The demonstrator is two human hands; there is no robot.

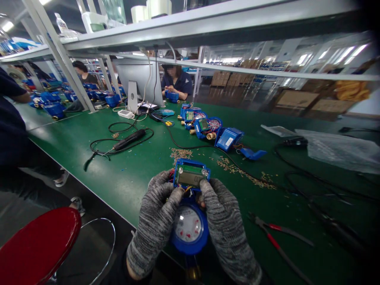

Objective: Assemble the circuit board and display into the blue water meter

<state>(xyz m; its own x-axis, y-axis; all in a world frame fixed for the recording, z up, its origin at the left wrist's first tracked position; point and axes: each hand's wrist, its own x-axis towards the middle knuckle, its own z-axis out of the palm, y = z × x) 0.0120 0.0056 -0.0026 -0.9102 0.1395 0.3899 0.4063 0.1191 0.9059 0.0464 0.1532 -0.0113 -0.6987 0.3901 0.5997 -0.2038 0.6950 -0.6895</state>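
Both my hands wear grey knitted gloves and hold a blue water meter by its display unit. My left hand grips the left side of the display unit, thumb at its lower edge. On the opposite side, my right hand has its thumb on the front at the lower right corner. The unit has a green board and a screen with digits. Under it sits the round dial of the water meter, in a blue ring, with a brass fitting toward me. Wires show between unit and dial.
Small screws lie scattered beyond my hands. Several blue meters stand behind them. An electric screwdriver with a looped cable lies left, red-handled pliers right. A monitor and a co-worker are across the table; a red stool stands left.
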